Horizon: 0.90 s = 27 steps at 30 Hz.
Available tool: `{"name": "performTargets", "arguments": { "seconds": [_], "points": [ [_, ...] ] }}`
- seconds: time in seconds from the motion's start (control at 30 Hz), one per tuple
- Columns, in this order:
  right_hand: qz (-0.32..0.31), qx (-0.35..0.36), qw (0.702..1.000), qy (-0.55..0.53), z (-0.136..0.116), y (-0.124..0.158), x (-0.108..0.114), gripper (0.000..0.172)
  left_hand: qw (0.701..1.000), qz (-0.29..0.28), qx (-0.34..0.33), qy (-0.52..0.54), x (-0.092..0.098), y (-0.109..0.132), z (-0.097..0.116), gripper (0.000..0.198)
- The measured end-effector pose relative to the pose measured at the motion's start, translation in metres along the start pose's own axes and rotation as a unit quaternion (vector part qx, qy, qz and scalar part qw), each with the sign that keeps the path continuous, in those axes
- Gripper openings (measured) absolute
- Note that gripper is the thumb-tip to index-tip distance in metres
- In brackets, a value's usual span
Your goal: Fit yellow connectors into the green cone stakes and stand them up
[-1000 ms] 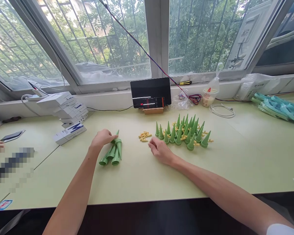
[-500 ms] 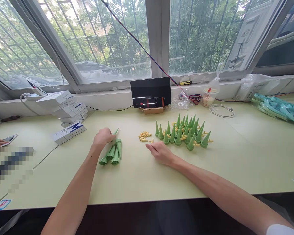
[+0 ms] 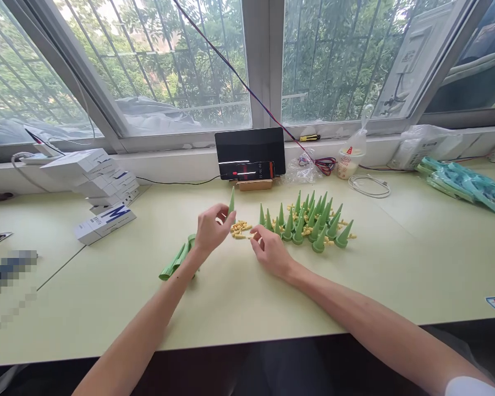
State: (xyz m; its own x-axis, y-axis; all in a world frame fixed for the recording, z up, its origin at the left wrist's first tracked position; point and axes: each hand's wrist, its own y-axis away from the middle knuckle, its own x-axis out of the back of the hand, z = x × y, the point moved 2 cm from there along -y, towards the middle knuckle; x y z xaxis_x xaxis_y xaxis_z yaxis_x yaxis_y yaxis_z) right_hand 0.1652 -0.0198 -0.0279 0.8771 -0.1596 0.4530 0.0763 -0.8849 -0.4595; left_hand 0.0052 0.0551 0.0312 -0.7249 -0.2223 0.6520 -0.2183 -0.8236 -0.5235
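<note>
Beside yellow pegs (image 3: 239,226), L hand (image 3: 211,228) pinches green conical spike (image 3: 231,202) low, prob. to aim tip up; R hand (image 3: 273,252) curled, can't tell if gripping.

seemingly a workshop, given the long table (image 3: 379,280), stacked boxes (image 3: 101,179) and massed green cones (image 3: 298,231).

1 grn cone (image 3: 231,202) held approx. upright, tip up, base hidden, nr a small heap of slim ylw pcs (image 3: 240,229), w/ several loose grn cones (image 3: 174,262) lying at L, partly hidden, & a cluster of standing grn cones (image 3: 298,230) at R, tips up, more ylw bits (image 3: 352,236) in & around.
</note>
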Motion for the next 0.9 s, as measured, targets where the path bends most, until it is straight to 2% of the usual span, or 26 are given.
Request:
{"name": "performTargets", "arguments": {
  "seconds": [0.1, 0.2, 0.43, 0.63, 0.77, 0.9],
  "points": [
    [0.003, 0.008, 1.0, 0.027, 0.0, 0.001, 0.0, 0.022, 1.0, 0.006, -0.006, 0.001, -0.01, 0.013, -0.007, 0.021],
    [0.001, 0.013, 0.999, 0.042, -0.002, 0.004, 0.0, 0.027, 1.0, 0.001, 0.0, 0.01, -0.013, 0.02, -0.009, 0.02],
    [-0.025, 0.021, 0.996, 0.082, -0.003, 0.002, -0.002, 0.039, 0.99, 0.018, 0.071, 0.118, -0.01, 0.032, 0.012, 0.026],
    [-0.059, 0.031, 0.987, 0.146, 0.002, -0.003, -0.003, 0.041, 0.98, -0.005, 0.093, 0.177, -0.015, 0.041, 0.019, 0.029],
    [-0.065, 0.025, 0.982, 0.178, 0.004, -0.002, 0.001, 0.04, 0.963, -0.024, 0.124, 0.238, -0.02, 0.041, 0.016, 0.031],
    [-0.068, 0.016, 0.979, 0.192, 0.003, -0.002, 0.004, 0.038, 0.934, -0.038, 0.16, 0.318, -0.023, 0.04, 0.012, 0.032]
  ]
}}
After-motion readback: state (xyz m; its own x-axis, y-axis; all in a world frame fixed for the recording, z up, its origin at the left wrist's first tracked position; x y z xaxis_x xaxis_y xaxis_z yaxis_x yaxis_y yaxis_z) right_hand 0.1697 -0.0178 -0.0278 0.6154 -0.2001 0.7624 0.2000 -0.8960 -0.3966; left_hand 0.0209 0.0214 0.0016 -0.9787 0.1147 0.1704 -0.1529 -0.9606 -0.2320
